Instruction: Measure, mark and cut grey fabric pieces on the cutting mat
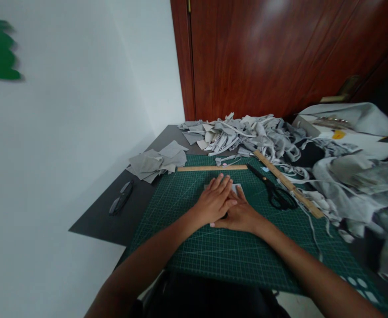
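My left hand (214,201) lies flat with its fingers stretched out, partly over my right hand. Beneath it, my right hand (242,215) is also spread flat, pressing on a small light grey piece of fabric (236,187). Only the edges of that piece show around the fingers; the rest is hidden. Both hands rest near the middle of a green cutting mat (227,256). To their right on the mat lie black scissors (273,190), their blades pointing away to the upper left.
One wooden ruler (212,168) lies beyond the hands, another ruler (288,184) slants at right. Cut fabric pieces (157,161) sit at back left, near eyeglasses (121,197). A scrap heap (240,132) lines the back, beside a white box (353,139). A wall stands at left.
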The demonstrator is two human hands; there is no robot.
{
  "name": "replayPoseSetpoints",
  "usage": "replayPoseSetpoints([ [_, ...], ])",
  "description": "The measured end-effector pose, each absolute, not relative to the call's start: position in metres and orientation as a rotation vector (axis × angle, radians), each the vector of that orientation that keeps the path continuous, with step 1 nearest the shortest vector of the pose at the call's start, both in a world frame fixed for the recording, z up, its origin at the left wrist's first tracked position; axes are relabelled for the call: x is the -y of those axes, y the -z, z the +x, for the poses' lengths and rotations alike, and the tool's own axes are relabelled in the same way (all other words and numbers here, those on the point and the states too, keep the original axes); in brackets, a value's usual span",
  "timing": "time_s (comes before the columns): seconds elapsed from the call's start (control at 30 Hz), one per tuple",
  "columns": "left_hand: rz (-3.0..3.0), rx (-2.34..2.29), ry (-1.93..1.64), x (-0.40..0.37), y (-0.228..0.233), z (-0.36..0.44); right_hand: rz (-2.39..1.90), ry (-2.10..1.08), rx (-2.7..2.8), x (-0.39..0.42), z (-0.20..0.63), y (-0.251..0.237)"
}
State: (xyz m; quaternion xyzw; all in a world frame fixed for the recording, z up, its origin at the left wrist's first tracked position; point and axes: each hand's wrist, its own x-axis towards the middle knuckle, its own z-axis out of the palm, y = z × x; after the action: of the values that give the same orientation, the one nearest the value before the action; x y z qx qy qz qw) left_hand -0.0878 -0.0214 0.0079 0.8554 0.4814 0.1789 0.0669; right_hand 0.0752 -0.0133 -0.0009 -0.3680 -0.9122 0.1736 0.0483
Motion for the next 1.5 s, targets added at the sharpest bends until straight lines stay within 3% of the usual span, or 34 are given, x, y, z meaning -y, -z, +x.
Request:
replayPoseSetpoints([
  [0.2,2.457,-1.563,-0.366,0.023,0.008,-0.086,-0.918,-0.865,2.743,-0.008,0.101,-0.005],
  [0.33,2.523,-1.643,-0.332,0.027,0.011,-0.087,-0.827,-1.118,2.432,-0.033,0.120,-0.004],
  [0.43,2.546,-1.644,-0.299,0.029,0.010,-0.086,-1.065,-0.846,2.185,-0.042,0.120,0.007],
  [0.53,2.559,-1.617,-0.333,0.030,0.010,-0.086,-1.277,-0.385,2.253,-0.040,0.111,0.017],
  [0.63,2.529,-1.632,-0.367,0.029,0.009,-0.085,-1.379,-0.182,2.363,-0.034,0.105,0.017],
  [0.87,2.480,-1.607,-0.290,0.027,0.003,-0.087,-1.338,-0.235,2.391,-0.030,0.105,0.007],
  [1.1,2.400,-1.441,-0.422,0.011,-0.003,-0.116,-0.910,-0.685,2.275,-0.037,0.118,0.011],
  [1.3,2.048,-2.139,-1.224,-0.022,-0.032,-0.192,-0.887,-0.929,2.066,-0.052,0.130,-0.003],
  [1.43,1.640,-2.718,-1.095,-0.030,-0.034,-0.249,-0.998,-0.675,1.862,-0.063,0.163,-0.023],
  [1.5,1.533,-2.760,-1.038,-0.031,-0.029,-0.267,-1.098,-0.458,1.578,-0.070,0.190,-0.032],
])
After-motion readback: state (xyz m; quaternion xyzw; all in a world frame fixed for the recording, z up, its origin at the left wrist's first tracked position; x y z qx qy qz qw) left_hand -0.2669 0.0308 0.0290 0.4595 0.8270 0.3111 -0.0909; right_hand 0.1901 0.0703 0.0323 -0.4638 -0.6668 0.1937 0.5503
